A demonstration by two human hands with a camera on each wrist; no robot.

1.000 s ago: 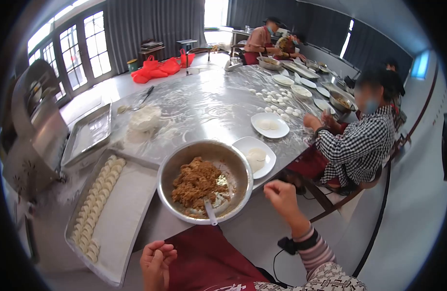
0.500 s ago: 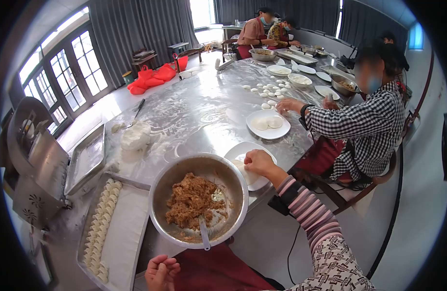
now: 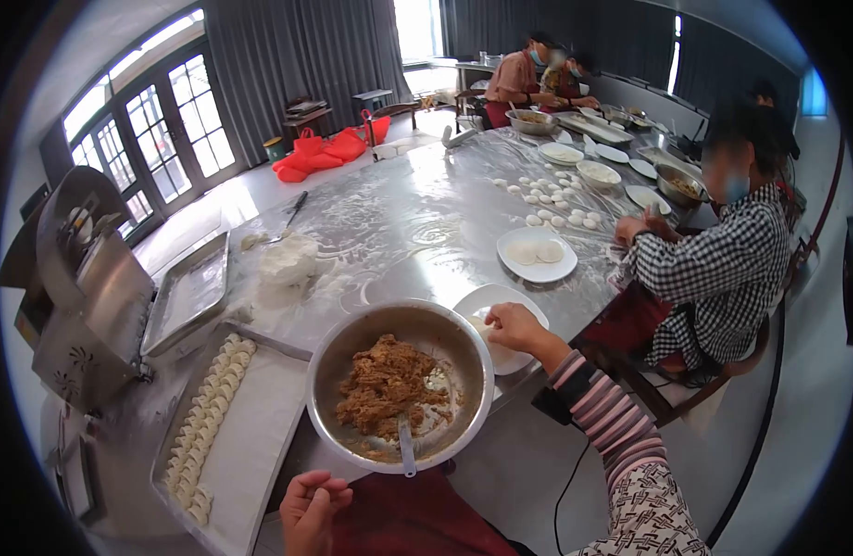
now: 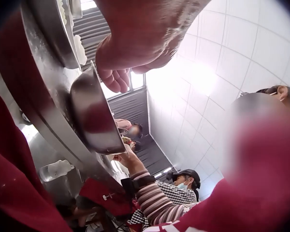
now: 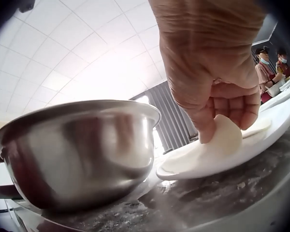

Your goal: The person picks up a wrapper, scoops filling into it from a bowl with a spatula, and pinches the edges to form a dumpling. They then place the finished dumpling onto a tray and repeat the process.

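Note:
My right hand pinches a round white dough wrapper between thumb and fingers, lifting its edge over a white plate where another wrapper lies. Left of that plate stands a steel bowl of brown filling, a spoon leaning inside. Below the bowl, near the apron, my left hand hangs with fingers loosely curled and holds nothing. Folded dumplings line the left side of a lined tray.
A floury dough lump, an empty metal tray and a steel machine are at the left. Beyond my plate lies another plate with wrappers. A person in a checked shirt sits at the right; others work farther back.
My right hand came down from beside the table to the plate and now lifts a wrapper's edge. The left hand stays low, still empty. The neighbour's hand reached toward the plate and drew back.

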